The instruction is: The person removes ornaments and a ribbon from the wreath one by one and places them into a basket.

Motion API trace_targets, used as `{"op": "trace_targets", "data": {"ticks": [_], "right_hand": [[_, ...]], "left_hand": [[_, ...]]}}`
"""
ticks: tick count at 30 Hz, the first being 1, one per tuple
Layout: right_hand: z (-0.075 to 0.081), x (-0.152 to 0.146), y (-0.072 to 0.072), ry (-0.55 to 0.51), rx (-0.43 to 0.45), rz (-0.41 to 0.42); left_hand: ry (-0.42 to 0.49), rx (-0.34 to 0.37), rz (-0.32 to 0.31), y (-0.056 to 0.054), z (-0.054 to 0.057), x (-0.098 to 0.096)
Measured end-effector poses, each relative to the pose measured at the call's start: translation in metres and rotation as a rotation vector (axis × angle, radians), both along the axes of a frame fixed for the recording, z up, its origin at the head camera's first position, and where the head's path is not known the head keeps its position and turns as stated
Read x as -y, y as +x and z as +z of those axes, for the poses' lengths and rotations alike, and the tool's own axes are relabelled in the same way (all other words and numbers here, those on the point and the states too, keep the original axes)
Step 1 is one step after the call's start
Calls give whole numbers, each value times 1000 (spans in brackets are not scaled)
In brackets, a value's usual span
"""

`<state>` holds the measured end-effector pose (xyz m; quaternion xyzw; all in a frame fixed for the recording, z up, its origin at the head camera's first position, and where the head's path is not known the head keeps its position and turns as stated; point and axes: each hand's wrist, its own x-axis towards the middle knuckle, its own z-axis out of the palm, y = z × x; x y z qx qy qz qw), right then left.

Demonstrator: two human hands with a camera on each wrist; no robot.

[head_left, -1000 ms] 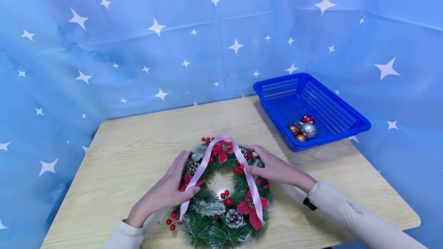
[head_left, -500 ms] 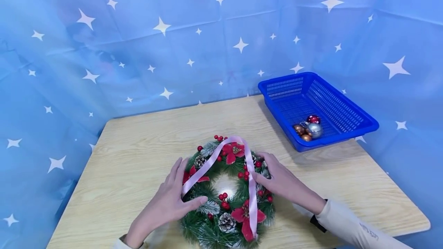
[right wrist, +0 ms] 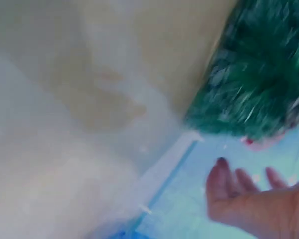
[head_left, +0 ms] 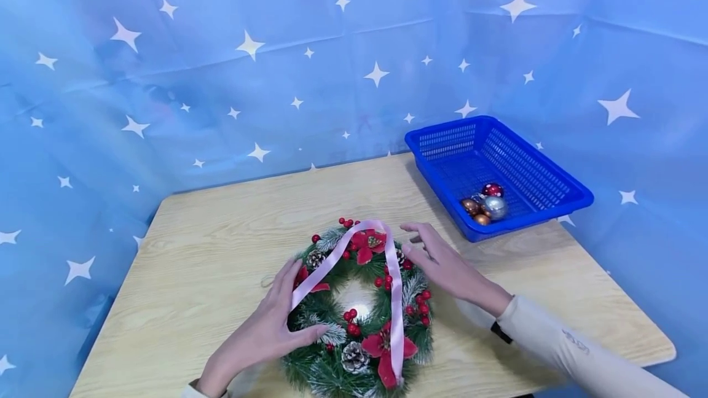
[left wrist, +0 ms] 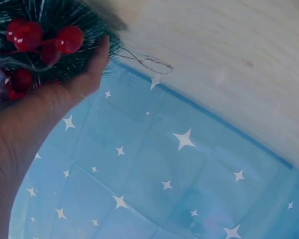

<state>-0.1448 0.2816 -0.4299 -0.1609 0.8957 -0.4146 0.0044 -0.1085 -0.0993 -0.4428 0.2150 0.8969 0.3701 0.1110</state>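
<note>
The green pine wreath with red berries is pressed by the left hand; the right hand, fingers spread and empty, is held just beside its right rim.

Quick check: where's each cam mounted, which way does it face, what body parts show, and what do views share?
Head: worn on head, looks forward and down at the wreath on the table; left hand and right hand show.
Left wrist: along the left hand at red berries.
Right wrist: blurred; right hand, green needles.
Shared: all three show the wreath.
</note>
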Motion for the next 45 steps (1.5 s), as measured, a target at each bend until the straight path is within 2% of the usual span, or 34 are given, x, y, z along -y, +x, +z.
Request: {"op": "trace_targets", "data": {"ticks": [6,10,13,16,21,25,29,35,40,45], "right_hand": [[3,0,-37,6,-81,132],[3,0,-51,53,-97,155],[0,-1,-56,100,-120,102],[-1,-3,-59,135,-191,46],[6,-3,-59,111,-297,24],[21,-7,-56,112,-359,14],[43,-21,-61,104,-408,-21],[78,-63,-72,155,-488,-137],[100,-102,-75,172,-472,-273],[109,-139,-79,169,-422,-399]], "left_hand": [[23,-3,-37,-7,-1,6],[39,-42,-64,-12,-2,7],[51,-52,-81,-14,-3,6],[60,-49,-89,-16,-4,5],[58,-41,-56,-14,-5,5],[62,-45,-25,-13,-7,5],[50,-51,2,-13,-8,4],[28,-67,2,-14,-7,4],[33,-73,-8,-14,-7,3],[37,-93,-9,-13,-8,4]]}}
